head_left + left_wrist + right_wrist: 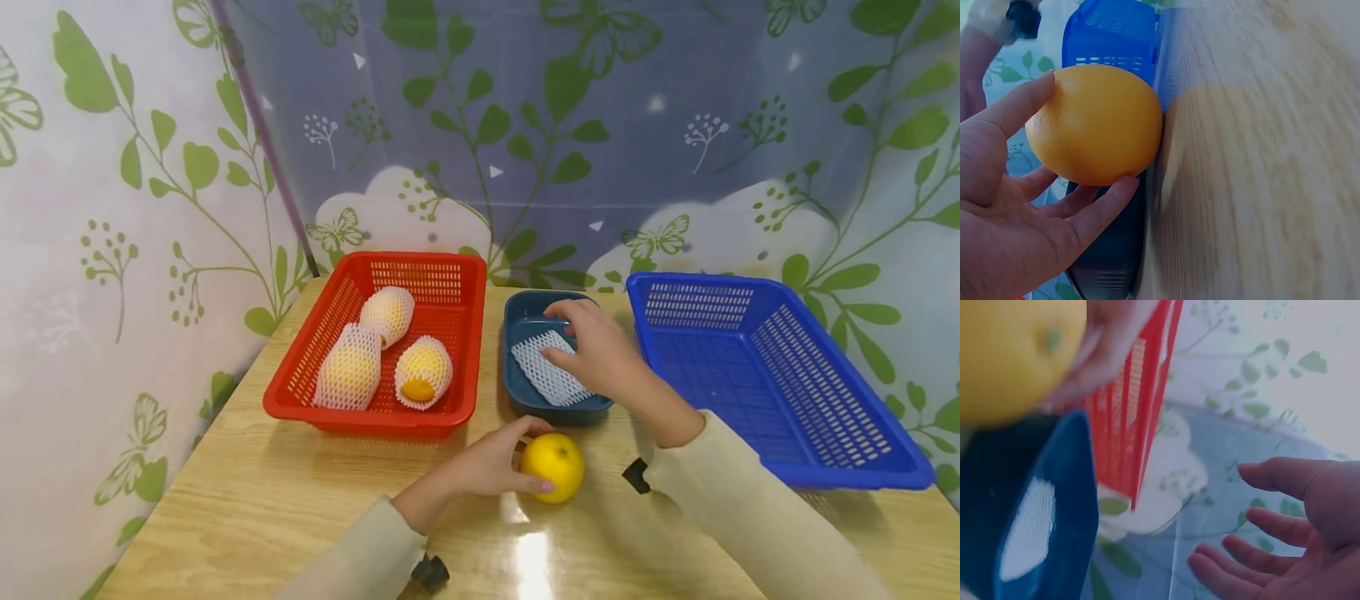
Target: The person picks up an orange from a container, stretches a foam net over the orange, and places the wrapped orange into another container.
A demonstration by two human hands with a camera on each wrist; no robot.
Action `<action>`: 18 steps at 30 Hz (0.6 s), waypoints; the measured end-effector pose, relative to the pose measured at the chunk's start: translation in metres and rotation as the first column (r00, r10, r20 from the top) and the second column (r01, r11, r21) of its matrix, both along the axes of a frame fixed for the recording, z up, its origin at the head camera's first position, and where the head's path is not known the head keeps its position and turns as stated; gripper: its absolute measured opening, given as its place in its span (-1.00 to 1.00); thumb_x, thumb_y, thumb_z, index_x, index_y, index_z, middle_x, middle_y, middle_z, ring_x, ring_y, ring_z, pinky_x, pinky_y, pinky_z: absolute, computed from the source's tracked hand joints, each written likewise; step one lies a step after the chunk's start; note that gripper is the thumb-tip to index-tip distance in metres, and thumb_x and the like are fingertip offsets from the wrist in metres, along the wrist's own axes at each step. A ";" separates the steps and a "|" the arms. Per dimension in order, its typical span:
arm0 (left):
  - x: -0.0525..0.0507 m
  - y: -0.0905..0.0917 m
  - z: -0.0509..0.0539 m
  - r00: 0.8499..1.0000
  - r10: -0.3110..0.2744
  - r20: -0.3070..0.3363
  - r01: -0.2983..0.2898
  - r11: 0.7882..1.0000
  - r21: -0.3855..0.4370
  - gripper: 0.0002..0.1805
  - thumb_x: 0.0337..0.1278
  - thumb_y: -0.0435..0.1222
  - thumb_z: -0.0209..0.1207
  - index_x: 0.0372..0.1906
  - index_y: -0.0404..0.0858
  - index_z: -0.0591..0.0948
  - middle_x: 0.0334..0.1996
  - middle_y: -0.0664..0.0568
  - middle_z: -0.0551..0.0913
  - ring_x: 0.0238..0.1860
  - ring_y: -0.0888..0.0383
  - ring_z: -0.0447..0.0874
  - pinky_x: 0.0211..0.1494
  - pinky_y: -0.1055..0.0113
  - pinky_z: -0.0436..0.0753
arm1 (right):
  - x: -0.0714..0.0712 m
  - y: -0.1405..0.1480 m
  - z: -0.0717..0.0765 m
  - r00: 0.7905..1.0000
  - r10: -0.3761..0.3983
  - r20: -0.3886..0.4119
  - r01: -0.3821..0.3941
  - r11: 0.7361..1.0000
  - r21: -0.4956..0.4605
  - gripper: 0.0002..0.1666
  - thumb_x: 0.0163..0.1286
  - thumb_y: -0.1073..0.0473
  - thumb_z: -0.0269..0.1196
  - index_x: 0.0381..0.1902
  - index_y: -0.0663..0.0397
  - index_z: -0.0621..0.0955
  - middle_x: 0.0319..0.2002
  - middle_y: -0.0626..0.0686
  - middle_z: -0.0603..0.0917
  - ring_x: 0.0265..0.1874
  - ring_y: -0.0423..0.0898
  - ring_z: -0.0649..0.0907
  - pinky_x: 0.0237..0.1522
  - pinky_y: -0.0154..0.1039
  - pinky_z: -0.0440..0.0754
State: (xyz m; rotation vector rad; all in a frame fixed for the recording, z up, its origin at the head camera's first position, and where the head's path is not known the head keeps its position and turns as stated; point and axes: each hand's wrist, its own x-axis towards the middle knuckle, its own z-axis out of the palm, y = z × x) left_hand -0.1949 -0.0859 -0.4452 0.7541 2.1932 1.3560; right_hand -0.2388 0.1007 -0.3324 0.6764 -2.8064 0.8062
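Observation:
On the table's near side, my left hand holds a yellow orange between thumb and fingers. The left wrist view shows the fingertips pressed against the lower side of the orange, which rests on the wood. My right hand hovers over a dark teal plastic basket, fingers spread and loosely bent, holding nothing. Inside that basket lies flat white foam netting. In the right wrist view the right hand is apart from the basket.
At the left stands a red basket with three fruits in foam nets, one such fruit showing an orange end. A blue basket stands at the right. Patterned cloth hangs behind the wooden table.

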 end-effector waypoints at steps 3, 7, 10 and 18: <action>0.000 -0.001 0.000 1.000 0.002 0.008 -0.002 1.000 -0.011 -0.33 0.07 -0.29 0.38 0.27 -0.23 0.34 0.14 -0.02 0.45 0.09 0.03 0.50 0.11 0.38 0.57 | -0.022 0.002 0.002 0.993 -0.031 0.114 0.024 0.998 0.062 -0.42 0.30 0.16 0.34 0.21 0.25 0.45 0.16 0.29 0.50 0.05 0.19 0.54 0.06 0.09 0.55; -0.001 -0.001 0.000 1.000 0.018 0.022 -0.017 0.999 -0.036 -0.34 0.07 -0.25 0.39 0.27 -0.15 0.36 0.16 0.01 0.45 0.10 0.04 0.50 0.12 0.37 0.57 | -0.053 0.007 -0.006 0.963 -0.062 0.261 0.034 0.993 0.112 -0.41 0.29 0.13 0.33 0.20 0.28 0.45 0.16 0.35 0.50 0.14 0.23 0.48 0.11 0.11 0.51; -0.001 -0.001 0.000 1.000 0.019 0.022 -0.018 0.999 -0.042 -0.33 0.07 -0.24 0.39 0.27 -0.13 0.36 0.16 0.02 0.45 0.09 0.05 0.49 0.11 0.38 0.57 | -0.068 0.009 -0.015 0.927 -0.105 0.360 0.053 0.987 0.150 -0.38 0.28 0.09 0.33 0.21 0.27 0.43 0.17 0.34 0.50 0.00 0.18 0.56 0.00 0.03 0.59; -0.002 0.001 0.000 1.000 -0.003 0.011 0.004 0.999 -0.043 -0.32 0.05 -0.26 0.40 0.27 -0.14 0.35 0.17 0.01 0.43 0.11 0.05 0.48 0.13 0.38 0.56 | -0.082 0.000 -0.040 0.829 -0.240 0.506 0.087 0.948 0.307 -0.31 0.22 0.12 0.39 0.22 0.24 0.39 0.22 0.31 0.44 -0.07 0.15 0.58 -0.30 -0.07 0.71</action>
